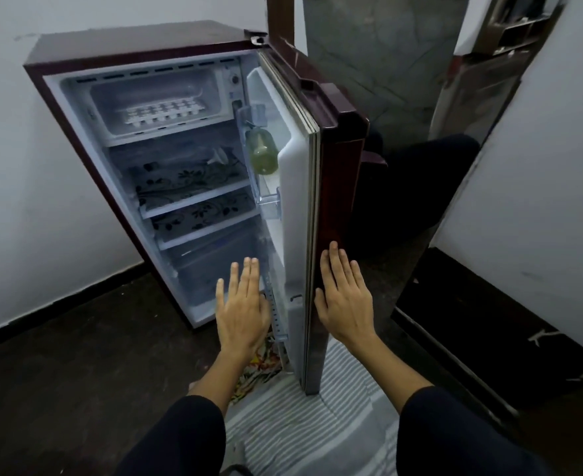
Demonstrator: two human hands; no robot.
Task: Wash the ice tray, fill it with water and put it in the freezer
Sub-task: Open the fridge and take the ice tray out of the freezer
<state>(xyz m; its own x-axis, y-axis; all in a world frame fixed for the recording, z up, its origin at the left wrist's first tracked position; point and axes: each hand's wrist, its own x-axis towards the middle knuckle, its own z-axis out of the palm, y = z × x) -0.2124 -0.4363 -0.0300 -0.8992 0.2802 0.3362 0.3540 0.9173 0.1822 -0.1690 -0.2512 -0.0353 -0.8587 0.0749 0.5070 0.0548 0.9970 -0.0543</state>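
A white ice tray (162,115) lies flat inside the freezer compartment (214,94) at the top of a small maroon fridge (139,42). The fridge door (338,187) stands open, edge-on toward me. My right hand (343,297) rests flat with fingers spread on the door's outer face, low down. My left hand (242,304) hovers empty, fingers apart, in front of the lower fridge opening, just left of the door's inner edge. Both hands are far below the ice tray.
A green bottle (262,152) sits in the door's shelf. Floral-lined shelves (194,187) fill the fridge's middle, with a clear drawer (214,269) below. A striped mat (303,413) and a colourful cloth (259,365) lie on the dark floor. White walls stand left and right.
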